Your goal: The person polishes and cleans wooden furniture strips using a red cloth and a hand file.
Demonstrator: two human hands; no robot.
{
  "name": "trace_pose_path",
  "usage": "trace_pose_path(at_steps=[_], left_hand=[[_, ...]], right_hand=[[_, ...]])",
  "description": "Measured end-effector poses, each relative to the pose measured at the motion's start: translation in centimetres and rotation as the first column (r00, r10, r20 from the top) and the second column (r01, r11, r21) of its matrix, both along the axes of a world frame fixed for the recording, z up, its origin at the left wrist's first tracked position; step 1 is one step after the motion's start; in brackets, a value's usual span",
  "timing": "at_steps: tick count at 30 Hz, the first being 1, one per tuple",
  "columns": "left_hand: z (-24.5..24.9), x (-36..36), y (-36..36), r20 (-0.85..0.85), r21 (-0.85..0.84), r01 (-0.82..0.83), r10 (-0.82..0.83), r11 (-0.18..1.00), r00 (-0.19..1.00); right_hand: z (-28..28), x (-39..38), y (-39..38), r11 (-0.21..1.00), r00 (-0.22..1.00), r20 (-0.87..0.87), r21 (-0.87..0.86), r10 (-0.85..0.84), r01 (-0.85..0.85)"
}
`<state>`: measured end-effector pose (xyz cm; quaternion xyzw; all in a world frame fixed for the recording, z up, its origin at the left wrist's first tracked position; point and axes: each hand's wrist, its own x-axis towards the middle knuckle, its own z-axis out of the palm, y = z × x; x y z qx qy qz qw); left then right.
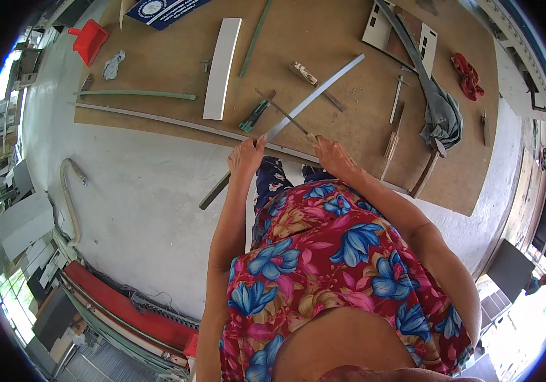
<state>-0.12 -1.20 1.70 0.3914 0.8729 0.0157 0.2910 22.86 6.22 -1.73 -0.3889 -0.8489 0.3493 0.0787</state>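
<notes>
My left hand (245, 155) grips a long, narrow metal strip (327, 84) at the table's near edge. One end of the strip reaches over the tabletop; the darker end hangs out past the edge. My right hand (334, 156) is closed around the handle of a slim file (290, 119), whose blade lies slantwise across the strip. Close to the file's tip rests a green-handled tool (255, 116). Beyond the strip is a tool with a patterned handle (303, 72) and a flat blade.
The brown table (158, 70) carries a white board (223, 67), green strips (136, 95), a hammer (427, 170), a grey cloth (445, 118) and a red cloth (468, 76). A red dustpan (88, 42) is at the far left. A hose (69, 197) lies on the floor.
</notes>
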Motion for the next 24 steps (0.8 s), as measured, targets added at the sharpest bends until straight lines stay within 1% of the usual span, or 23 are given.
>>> trace_pose_path(at_steps=[2,5,8,11,14,17,20,23,24], left_hand=[[0.0,0.1,0.2,0.021,0.012,0.003,-0.003,1.0,1.0],[0.5,0.2,0.4,0.027,-0.023,-0.002,0.003,1.0,1.0],[1.4,0.5,0.6,0.044,-0.043,0.026,-0.024,0.999,0.999],[1.9,0.9,0.6,0.013,-0.028,0.022,-0.022,0.999,1.0],[2.0,0.9,0.8,0.023,-0.052,0.022,-0.021,0.998,1.0],[1.7,1.0,0.5,0.01,-0.008,0.017,-0.017,1.0,1.0],[0.9,0.8,0.2,-0.019,0.035,0.04,-0.04,0.999,0.999],[0.6,0.7,0.2,-0.013,0.033,0.045,-0.044,0.998,0.999],[0.6,0.7,0.3,-0.012,0.022,0.04,-0.04,0.999,0.999]], right_hand=[[0.2,0.2,-0.3,0.987,0.993,-0.069,0.131,0.098,-0.088],[2.3,-0.1,-0.1,0.995,0.995,-0.042,0.024,0.094,-0.093],[2.3,-0.5,0.2,0.973,0.999,-0.006,-0.228,-0.036,0.034],[1.5,-0.5,-0.1,0.974,0.998,-0.055,-0.226,-0.037,0.023],[2.4,-0.4,0.0,0.97,0.997,-0.072,-0.244,-0.039,0.021],[2.7,-0.6,0.2,0.968,0.999,-0.02,-0.248,-0.036,0.03],[2.8,-0.5,0.2,0.985,0.999,-0.006,-0.168,0.049,-0.049],[2.8,-0.8,0.1,0.965,0.998,0.056,-0.259,-0.031,0.045],[2.8,-0.9,0.1,0.963,0.998,0.057,-0.264,-0.031,0.045]])
